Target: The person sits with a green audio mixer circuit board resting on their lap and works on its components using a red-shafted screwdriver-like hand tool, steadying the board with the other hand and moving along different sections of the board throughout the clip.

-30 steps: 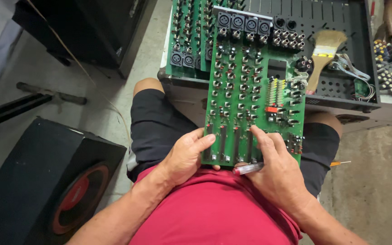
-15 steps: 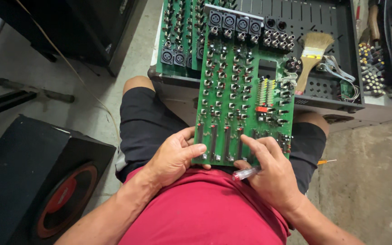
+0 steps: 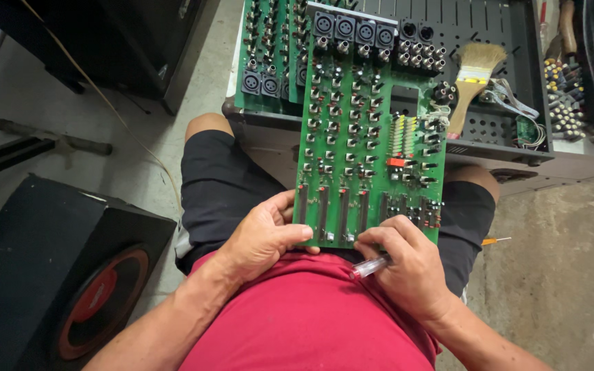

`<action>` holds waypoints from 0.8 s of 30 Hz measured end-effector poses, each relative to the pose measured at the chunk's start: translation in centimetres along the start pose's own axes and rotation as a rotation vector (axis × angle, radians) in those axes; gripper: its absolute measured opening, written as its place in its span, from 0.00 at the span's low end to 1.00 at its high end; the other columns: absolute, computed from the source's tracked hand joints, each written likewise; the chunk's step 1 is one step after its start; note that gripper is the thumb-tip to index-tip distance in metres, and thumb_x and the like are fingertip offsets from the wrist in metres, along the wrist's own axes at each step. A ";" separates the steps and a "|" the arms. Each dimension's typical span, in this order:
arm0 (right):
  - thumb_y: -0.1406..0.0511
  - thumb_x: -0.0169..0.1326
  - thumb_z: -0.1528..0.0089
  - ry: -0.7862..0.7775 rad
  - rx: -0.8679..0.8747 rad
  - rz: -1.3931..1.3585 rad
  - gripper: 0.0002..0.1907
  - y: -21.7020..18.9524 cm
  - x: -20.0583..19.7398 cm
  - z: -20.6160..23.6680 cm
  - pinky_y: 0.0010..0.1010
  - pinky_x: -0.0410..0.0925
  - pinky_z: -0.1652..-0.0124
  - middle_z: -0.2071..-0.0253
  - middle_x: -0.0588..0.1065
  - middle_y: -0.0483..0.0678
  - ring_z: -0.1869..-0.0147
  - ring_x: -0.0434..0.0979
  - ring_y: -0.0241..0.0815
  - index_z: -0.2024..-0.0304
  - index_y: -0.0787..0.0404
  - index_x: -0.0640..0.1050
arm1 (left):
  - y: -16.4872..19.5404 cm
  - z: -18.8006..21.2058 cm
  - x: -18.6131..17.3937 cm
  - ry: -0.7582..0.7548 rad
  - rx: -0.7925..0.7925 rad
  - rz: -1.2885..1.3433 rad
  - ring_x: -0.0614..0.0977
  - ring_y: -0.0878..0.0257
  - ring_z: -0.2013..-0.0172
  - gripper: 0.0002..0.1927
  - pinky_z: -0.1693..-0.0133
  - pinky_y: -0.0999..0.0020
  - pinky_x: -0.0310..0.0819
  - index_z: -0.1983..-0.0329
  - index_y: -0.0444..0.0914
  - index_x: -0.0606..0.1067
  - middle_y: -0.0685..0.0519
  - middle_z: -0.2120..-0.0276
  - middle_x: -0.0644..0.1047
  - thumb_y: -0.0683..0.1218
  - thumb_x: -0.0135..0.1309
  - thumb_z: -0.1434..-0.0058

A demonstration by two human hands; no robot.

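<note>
Left hand point(image 3: 264, 237): it holds the near left corner of the green circuit board point(image 3: 366, 137). The thumb lies on top of the board near its bottom edge, and the other fingers are curled under or along the left edge. So the fingers pinch the board between thumb and palm side.

Right hand point(image 3: 410, 264): it rests at the near right corner of the same board. The fingers are bent and close together, with the tips touching the bottom edge of the board. A clear pen-like tool with a red tip point(image 3: 369, 266) is tucked under these fingers and points toward the left hand.

Circuit board: long and green, full of small knobs and sliders. Its near end lies on the lap between both hands; its far end leans away from the fingers onto the open dark chassis point(image 3: 510, 89).

Beyond the fingertips: a second green board point(image 3: 269, 55) lies in the chassis, to the left of the held board.

Far right of the fingers: a paint brush with a wooden handle point(image 3: 472, 82) lies on the chassis, well apart from the right hand.

Left of the left hand: a black loudspeaker with a red ring point(image 3: 63, 275) stands on the floor, near the forearm.

Below the hands: red shirt point(image 3: 311, 323) and black shorts point(image 3: 225, 185).
</note>
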State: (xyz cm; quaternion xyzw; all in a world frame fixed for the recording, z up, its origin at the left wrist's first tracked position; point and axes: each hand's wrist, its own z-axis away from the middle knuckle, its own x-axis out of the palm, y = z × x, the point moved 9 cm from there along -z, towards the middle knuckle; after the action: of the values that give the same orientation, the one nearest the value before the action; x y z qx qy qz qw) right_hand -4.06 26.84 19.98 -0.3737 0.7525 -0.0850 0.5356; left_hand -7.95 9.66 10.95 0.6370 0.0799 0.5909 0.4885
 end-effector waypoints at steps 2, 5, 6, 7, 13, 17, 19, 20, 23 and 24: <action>0.66 0.70 0.49 -0.025 0.011 0.004 0.15 -0.4 0.0 -0.2 0.34 0.70 0.69 0.66 0.74 0.48 0.67 0.77 0.46 0.62 0.57 0.79 | -0.3 -0.3 -0.1 0.064 -0.016 -0.026 0.82 0.62 0.56 0.29 0.59 0.64 0.82 0.35 0.31 0.65 0.49 0.51 0.78 0.37 0.55 0.40; 0.66 0.69 0.49 -0.019 -0.003 -0.063 0.17 -1.6 0.3 -0.5 0.34 0.70 0.70 0.65 0.74 0.49 0.67 0.77 0.46 0.58 0.58 0.80 | -0.5 -0.6 -0.5 0.168 -0.019 -0.233 0.80 0.63 0.64 0.22 0.66 0.66 0.78 0.42 0.30 0.68 0.48 0.59 0.78 0.39 0.57 0.37; 0.65 0.70 0.49 -0.029 -0.028 -0.049 0.17 -2.0 0.7 -0.8 0.35 0.70 0.70 0.64 0.73 0.49 0.67 0.77 0.47 0.58 0.58 0.80 | -0.4 -0.8 -0.4 0.172 0.011 -0.268 0.80 0.64 0.63 0.21 0.65 0.68 0.79 0.42 0.30 0.68 0.49 0.59 0.78 0.39 0.57 0.38; 0.65 0.70 0.49 -0.038 -0.051 -0.035 0.18 -2.5 1.2 -1.1 0.35 0.70 0.69 0.64 0.73 0.49 0.66 0.77 0.48 0.58 0.58 0.80 | -0.2 -0.9 -0.2 0.176 0.042 -0.303 0.80 0.66 0.63 0.21 0.63 0.70 0.79 0.42 0.31 0.69 0.50 0.59 0.78 0.38 0.57 0.38; 0.66 0.69 0.50 -0.038 -0.117 -0.014 0.16 -3.4 2.2 -1.9 0.36 0.70 0.65 0.65 0.73 0.47 0.64 0.76 0.48 0.59 0.56 0.81 | -1.1 -1.4 -0.2 0.146 0.025 -0.173 0.78 0.64 0.70 0.18 0.70 0.69 0.76 0.42 0.32 0.69 0.48 0.62 0.77 0.38 0.47 0.36; 0.67 0.69 0.50 -0.082 -0.194 -0.014 0.15 -3.8 2.4 -2.3 0.37 0.70 0.65 0.65 0.73 0.47 0.63 0.77 0.48 0.61 0.56 0.80 | -1.7 -1.3 -0.8 0.214 -0.043 -0.122 0.80 0.64 0.71 0.17 0.72 0.69 0.77 0.43 0.36 0.69 0.49 0.62 0.78 0.40 0.42 0.36; 0.66 0.69 0.51 -0.096 -0.197 -0.046 0.16 -3.7 2.2 -2.2 0.36 0.71 0.64 0.64 0.73 0.48 0.62 0.77 0.49 0.61 0.57 0.80 | -1.2 -1.4 -0.5 0.197 0.015 -0.123 0.82 0.67 0.64 0.18 0.62 0.73 0.80 0.42 0.33 0.69 0.50 0.57 0.79 0.39 0.43 0.35; 0.65 0.70 0.52 -0.101 -0.198 -0.059 0.17 -3.6 2.1 -2.2 0.36 0.71 0.64 0.63 0.73 0.49 0.62 0.77 0.49 0.61 0.57 0.80 | -0.9 -1.5 -0.2 0.184 0.045 -0.123 0.83 0.68 0.60 0.18 0.58 0.75 0.81 0.41 0.32 0.69 0.51 0.55 0.79 0.38 0.44 0.35; 0.63 0.71 0.50 -0.015 -0.078 -0.055 0.19 -1.7 -0.4 -1.4 0.36 0.71 0.64 0.63 0.74 0.49 0.62 0.77 0.48 0.58 0.58 0.79 | -1.0 -1.3 0.2 0.111 0.007 -0.182 0.79 0.64 0.68 0.17 0.70 0.69 0.77 0.41 0.33 0.70 0.49 0.62 0.78 0.42 0.46 0.33; 0.63 0.71 0.50 -0.006 -0.013 -0.027 0.22 -0.3 -1.4 -1.4 0.36 0.71 0.63 0.62 0.74 0.50 0.61 0.77 0.48 0.56 0.59 0.78 | -1.0 -1.3 -0.2 0.171 -0.002 -0.240 0.79 0.62 0.67 0.17 0.68 0.67 0.76 0.42 0.33 0.70 0.49 0.61 0.79 0.42 0.47 0.33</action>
State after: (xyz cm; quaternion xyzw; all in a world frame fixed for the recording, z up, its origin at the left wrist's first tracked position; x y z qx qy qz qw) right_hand -4.90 27.15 21.72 -0.3874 0.7464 -0.0862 0.5342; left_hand -8.60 10.73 9.83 0.5698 0.1963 0.5803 0.5478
